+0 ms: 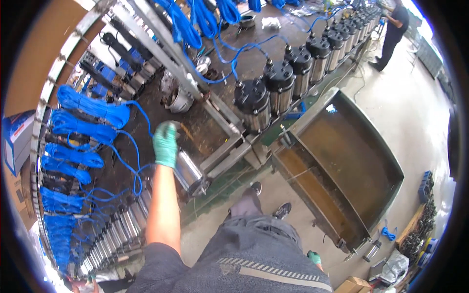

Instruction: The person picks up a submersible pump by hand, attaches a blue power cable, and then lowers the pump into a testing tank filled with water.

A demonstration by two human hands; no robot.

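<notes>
My left hand (166, 144), in a green glove, reaches out over the dark workbench (146, 90). Its fingers curl down at the far end, and whatever they close on is hidden beneath the glove. Right beside the palm and wrist lies a shiny steel cylinder (188, 168), its near end at the bench edge; I cannot tell whether the hand touches it. Blue cable (139, 171) runs across the bench to the left of my wrist. My right hand (313, 256), also green-gloved, hangs low beside my body, mostly hidden, its fingers unclear.
Black-topped steel pumps (251, 105) line the bench at the upper right. Blue cable coils (93, 105) hang along the left rack. A metal bucket (178, 100) sits on the bench. A water-filled tank (403, 173) stands at right. Far off, another person (393, 31) works by the pumps.
</notes>
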